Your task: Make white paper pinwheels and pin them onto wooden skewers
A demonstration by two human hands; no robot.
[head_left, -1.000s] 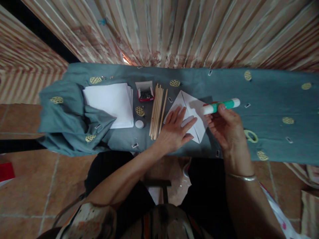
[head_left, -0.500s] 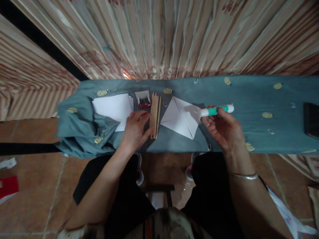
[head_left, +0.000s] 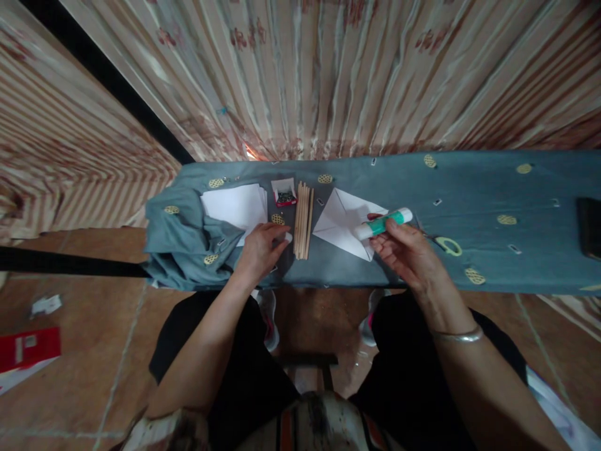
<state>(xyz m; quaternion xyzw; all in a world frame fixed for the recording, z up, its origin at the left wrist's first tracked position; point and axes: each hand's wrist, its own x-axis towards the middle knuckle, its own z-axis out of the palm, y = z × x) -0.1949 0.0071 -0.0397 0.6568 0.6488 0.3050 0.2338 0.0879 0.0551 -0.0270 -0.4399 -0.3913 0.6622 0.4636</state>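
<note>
My right hand (head_left: pixel 399 250) is closed around a green and white glue stick (head_left: pixel 385 224), its left end tilted down over a folded white paper (head_left: pixel 345 219) with crease lines. My left hand (head_left: pixel 263 250) pinches a small white piece (head_left: pixel 288 237) that looks like a cap, just left of a row of thin wooden sticks (head_left: pixel 303 219). Behind that hand lies a stack of white paper sheets (head_left: pixel 235 203), partly covered by bunched cloth. An open small box (head_left: pixel 284 193) with tiny dark items sits left of the sticks' far ends.
Beside my right wrist lie scissors with a yellow-green handle (head_left: pixel 449 246), partly hidden. A dark object (head_left: pixel 589 227) rests at the cloth-covered table's (head_left: pixel 488 188) right end. Striped curtains (head_left: pixel 319 81) hang behind. A red and white packet (head_left: pixel 30 351) is on the floor at left.
My right hand has brought the glue stick left and lower, over the folded paper. My left hand has drawn away from the sticks, and the small white piece now shows in its fingers. The view shifted slightly.
</note>
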